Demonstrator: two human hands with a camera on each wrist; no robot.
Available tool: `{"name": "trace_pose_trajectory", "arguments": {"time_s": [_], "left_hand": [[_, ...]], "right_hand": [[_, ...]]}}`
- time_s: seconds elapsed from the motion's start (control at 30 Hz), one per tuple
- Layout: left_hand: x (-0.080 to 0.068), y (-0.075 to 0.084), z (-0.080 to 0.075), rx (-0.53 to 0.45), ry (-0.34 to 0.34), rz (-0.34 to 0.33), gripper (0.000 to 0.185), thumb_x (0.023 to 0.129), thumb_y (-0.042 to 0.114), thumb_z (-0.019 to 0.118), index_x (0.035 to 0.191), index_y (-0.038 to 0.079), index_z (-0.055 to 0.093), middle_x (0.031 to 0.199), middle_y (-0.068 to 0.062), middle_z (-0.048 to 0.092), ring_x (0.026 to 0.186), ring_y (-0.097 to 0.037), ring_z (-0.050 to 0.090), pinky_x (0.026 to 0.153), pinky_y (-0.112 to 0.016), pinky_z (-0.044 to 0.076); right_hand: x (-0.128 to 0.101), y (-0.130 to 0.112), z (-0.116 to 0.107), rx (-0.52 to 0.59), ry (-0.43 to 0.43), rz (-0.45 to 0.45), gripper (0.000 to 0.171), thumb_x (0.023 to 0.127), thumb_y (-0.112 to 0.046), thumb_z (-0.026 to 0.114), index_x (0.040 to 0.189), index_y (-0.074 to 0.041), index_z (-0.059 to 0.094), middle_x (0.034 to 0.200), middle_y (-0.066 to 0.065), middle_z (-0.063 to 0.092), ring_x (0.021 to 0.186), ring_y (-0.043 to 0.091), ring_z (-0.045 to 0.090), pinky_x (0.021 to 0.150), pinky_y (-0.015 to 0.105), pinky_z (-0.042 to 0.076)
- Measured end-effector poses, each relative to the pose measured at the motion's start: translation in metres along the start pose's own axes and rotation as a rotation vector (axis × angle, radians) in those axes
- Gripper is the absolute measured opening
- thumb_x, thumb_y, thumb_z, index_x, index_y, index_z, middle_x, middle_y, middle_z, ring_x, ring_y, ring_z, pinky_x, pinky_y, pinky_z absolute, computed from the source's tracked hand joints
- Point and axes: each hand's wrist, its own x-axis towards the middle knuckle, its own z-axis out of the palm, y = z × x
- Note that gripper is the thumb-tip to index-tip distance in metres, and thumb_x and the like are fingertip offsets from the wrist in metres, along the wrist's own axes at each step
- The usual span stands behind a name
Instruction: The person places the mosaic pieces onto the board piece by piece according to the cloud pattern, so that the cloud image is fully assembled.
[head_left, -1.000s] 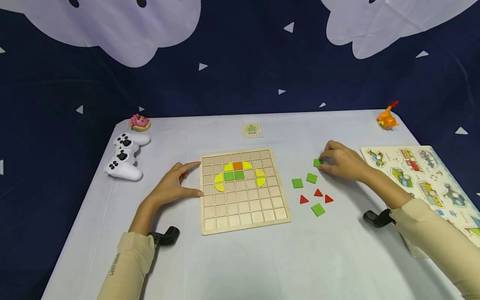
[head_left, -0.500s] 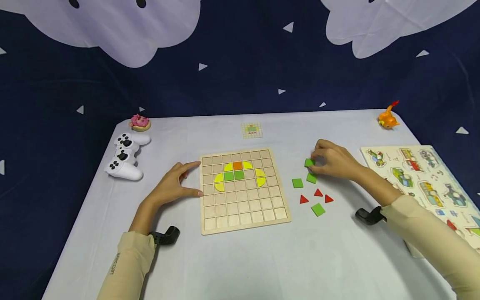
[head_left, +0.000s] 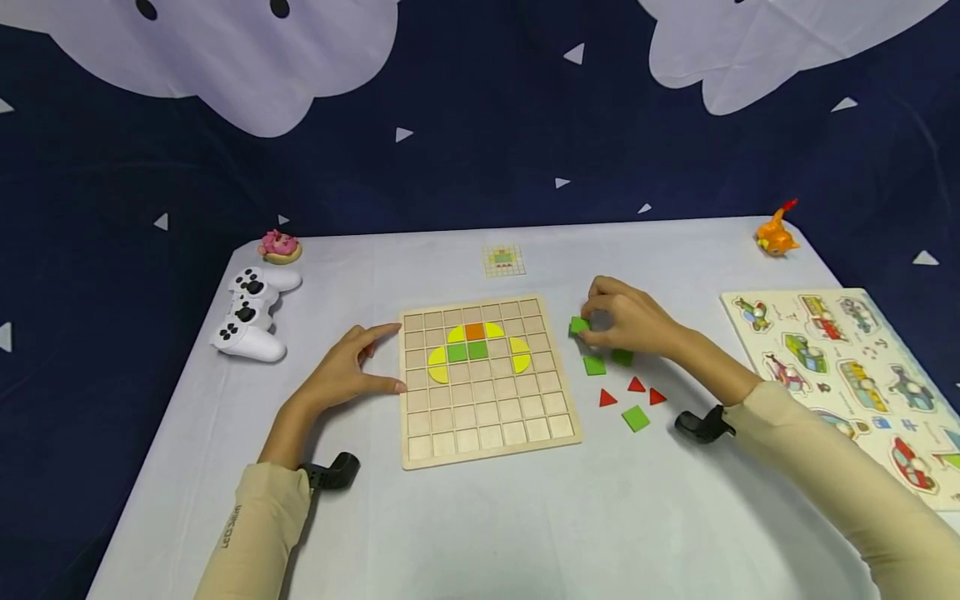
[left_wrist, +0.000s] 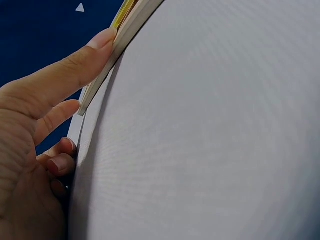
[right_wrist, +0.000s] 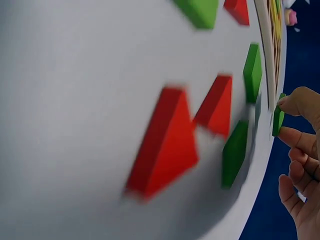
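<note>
A square wooden grid board [head_left: 491,439] lies on the table. On it are yellow quarter-round tiles [head_left: 438,373], an orange square tile [head_left: 475,332] and two green square tiles [head_left: 477,350]. My left hand [head_left: 345,371] touches the board's left edge with thumb and forefinger spread apart; the left wrist view has the thumb [left_wrist: 75,75] against that edge. To the right of the board, my right hand [head_left: 633,321] pinches a green square tile [head_left: 578,326] between thumb and forefinger, plain in the right wrist view as well. Below it lie three green squares [head_left: 636,418] and three red triangles [head_left: 607,398].
Behind the board lies a small pattern card [head_left: 503,260]. A white game controller [head_left: 251,312] and a pink figurine [head_left: 279,245] are at the left. At the right are a picture puzzle board [head_left: 832,367] and an orange figurine [head_left: 776,236].
My right hand has moved left toward the board, carrying the green square tile above the loose pieces. The left hand and the board stay where they were.
</note>
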Motion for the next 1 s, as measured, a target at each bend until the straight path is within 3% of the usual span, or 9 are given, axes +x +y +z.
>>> {"name": "trace_pose_trajectory", "arguments": {"time_s": [0.63,1.0], "left_hand": [[-0.001,0.0,-0.001,0.003,0.0,-0.01,0.095,0.067,0.041,0.091,0.149,0.022,0.046,0.096,-0.007,0.04,0.089,-0.022,0.04,0.077,-0.038,0.033],[0.0,-0.002,0.001,0.005,0.01,-0.005,0.095,0.065,0.042,0.091,0.148,0.023,0.047,0.095,-0.006,0.04,0.088,-0.022,0.04,0.077,-0.038,0.033]], "right_hand": [[0.042,-0.061,0.019,0.053,-0.059,-0.165,0.025,0.078,-0.024,0.08,0.093,-0.005,0.076,0.093,0.002,0.052,0.084,0.013,0.047,0.072,0.029,0.045],[0.058,-0.079,0.035,0.015,-0.066,-0.267,0.019,0.08,-0.023,0.079,0.088,-0.007,0.076,0.09,0.001,0.053,0.08,0.013,0.046,0.071,0.028,0.044]]}}
